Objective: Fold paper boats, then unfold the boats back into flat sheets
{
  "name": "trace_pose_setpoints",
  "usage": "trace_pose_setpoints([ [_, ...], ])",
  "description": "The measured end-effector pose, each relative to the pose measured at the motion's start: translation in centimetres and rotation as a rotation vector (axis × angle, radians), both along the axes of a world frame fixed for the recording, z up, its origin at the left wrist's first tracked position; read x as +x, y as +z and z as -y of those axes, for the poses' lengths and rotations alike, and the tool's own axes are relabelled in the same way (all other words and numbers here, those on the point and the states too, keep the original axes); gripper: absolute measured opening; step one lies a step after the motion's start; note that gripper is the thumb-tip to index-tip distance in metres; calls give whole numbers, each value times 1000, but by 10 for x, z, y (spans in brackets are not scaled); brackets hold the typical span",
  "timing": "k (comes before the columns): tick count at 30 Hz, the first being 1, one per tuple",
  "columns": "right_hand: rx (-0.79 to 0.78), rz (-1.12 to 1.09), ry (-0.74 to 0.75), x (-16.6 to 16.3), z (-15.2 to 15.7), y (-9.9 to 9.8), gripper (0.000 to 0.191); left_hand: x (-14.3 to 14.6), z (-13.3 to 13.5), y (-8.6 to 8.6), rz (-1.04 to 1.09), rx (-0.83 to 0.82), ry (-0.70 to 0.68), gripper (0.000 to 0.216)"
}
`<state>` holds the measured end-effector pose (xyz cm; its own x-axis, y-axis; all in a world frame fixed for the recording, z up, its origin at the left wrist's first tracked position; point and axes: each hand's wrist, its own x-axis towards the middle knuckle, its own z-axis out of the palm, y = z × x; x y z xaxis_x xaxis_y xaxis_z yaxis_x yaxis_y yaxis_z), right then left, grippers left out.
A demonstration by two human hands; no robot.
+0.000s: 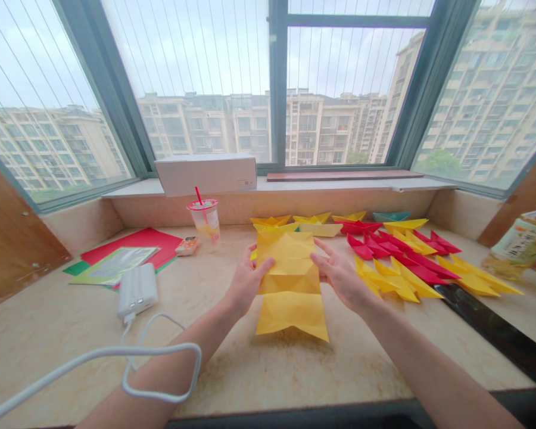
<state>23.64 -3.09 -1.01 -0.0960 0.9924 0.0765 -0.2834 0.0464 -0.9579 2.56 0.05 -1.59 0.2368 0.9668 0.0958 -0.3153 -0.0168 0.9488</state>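
Beside the straw-holding cup (204, 221), left hand (245, 281) and right hand (339, 275) grip yellow paper (290, 286).

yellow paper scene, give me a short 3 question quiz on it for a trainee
1. True or false: both hands hold the creased yellow paper by its side edges.
2. Which lies just right of the right hand? A) white power bank B) red and yellow folded paper shapes C) plastic cup
3. What sticks up out of the plastic cup?

Key
1. True: the left hand grips the left edge, and the right hand's fingers are at the right edge.
2. B: the folded paper shapes lie there; the white power bank and the cup are to the left.
3. A red straw.
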Motion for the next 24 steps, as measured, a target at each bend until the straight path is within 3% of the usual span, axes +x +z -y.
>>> trace_pose_setpoints([
  [3, 16, 53, 109, -4, 3, 0, 95, -2, -2, 1, 23, 18, 36, 81],
  [10, 86, 114, 58, -3, 4, 1, 110, -2, -2, 0, 12, -3, 29, 99],
  [13, 98, 115, 1, 1, 0, 0, 91, -3, 3, 4, -17, -20, -45, 101],
  [16, 114, 209, -58, 8, -4, -1, 54, -2, 9, 7, -79, 6, -150, 92],
  [19, 89, 365, -17, 13, -4, -3, 31, -4, 8, 5, -285, 180, -18, 73],
  [22, 29, 492, 86, 13, -2, -4, 28, -10, 0, 0, -578, 526, 275, 57],
  [24, 37, 613, 82, 11, -1, -6, 28, -14, -4, -3, -741, 774, 310, 39],
])
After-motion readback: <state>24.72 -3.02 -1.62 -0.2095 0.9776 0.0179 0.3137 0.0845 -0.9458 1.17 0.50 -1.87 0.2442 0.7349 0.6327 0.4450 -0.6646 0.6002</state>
